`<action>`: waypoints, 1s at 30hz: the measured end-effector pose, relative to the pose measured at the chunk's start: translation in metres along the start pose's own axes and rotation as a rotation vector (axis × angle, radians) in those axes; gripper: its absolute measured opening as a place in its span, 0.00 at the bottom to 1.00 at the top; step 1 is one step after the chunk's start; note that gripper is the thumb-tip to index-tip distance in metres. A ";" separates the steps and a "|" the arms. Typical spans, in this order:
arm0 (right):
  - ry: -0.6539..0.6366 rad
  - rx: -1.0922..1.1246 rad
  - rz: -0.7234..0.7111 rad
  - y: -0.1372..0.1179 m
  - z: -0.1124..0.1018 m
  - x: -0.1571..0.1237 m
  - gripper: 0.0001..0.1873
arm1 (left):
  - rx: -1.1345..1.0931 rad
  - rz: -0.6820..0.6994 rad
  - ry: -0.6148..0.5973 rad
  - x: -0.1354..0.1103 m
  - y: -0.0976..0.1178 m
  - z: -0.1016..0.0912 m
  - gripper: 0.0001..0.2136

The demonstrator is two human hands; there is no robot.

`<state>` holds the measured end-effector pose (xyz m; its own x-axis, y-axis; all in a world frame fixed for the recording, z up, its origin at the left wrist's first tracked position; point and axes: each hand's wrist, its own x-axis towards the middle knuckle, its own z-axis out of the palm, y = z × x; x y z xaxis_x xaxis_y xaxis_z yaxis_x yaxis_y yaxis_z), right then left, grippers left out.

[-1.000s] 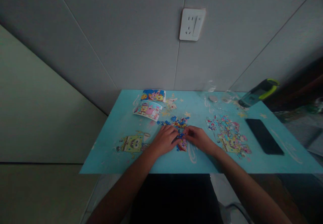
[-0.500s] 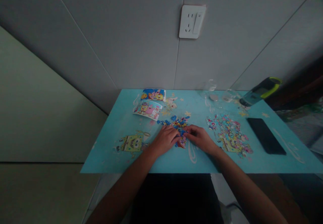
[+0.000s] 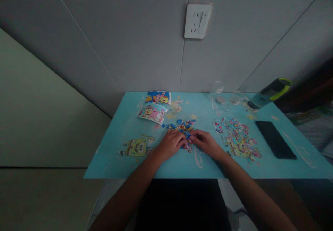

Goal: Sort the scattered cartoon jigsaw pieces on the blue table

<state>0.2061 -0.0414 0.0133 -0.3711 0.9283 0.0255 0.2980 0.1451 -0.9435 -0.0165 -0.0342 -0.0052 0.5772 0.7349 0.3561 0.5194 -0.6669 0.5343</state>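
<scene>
Blue, yellow and red jigsaw puzzle pieces lie in a pile at the middle of the light-blue table. My left hand rests at the pile's left side, its fingers bent and closed at a small puzzle piece. Opposite it, my right hand pinches a blue puzzle piece between thumb and fingers. The fingertips of both hands are close together, and they partly hide the pieces. Just below them lie a few reddish pieces.
A larger heap of pink, teal and yellow pieces spreads to the right, beside a black phone-like slab. Two picture cards lie back left. Clear plastic containers and a dark bottle with a lime-green loop stand at the back right.
My right fingers have shifted very slightly at the piece, and the reddish pieces below the hands look slightly rearranged. My left hand stays almost in place.
</scene>
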 end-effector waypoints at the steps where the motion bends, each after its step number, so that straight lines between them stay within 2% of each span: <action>1: -0.001 0.010 0.003 0.001 0.000 0.000 0.13 | -0.001 0.000 -0.001 0.000 0.000 0.000 0.04; 12: 0.107 0.059 0.074 0.015 0.002 0.002 0.18 | -0.065 -0.028 0.004 0.000 0.000 0.002 0.06; 18: 0.130 0.031 0.094 0.012 0.001 0.002 0.19 | -0.143 -0.076 0.020 -0.003 -0.004 0.008 0.06; 25: 0.076 0.083 0.104 0.004 0.004 0.000 0.18 | -0.226 -0.139 0.075 -0.002 -0.006 0.009 0.05; 30: -0.002 0.102 0.035 0.000 0.004 -0.001 0.16 | -0.273 -0.183 0.125 0.001 -0.003 0.004 0.06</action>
<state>0.2025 -0.0434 0.0123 -0.3640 0.9313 -0.0090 0.2203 0.0767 -0.9724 -0.0152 -0.0321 -0.0090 0.4000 0.8597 0.3177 0.4095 -0.4777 0.7772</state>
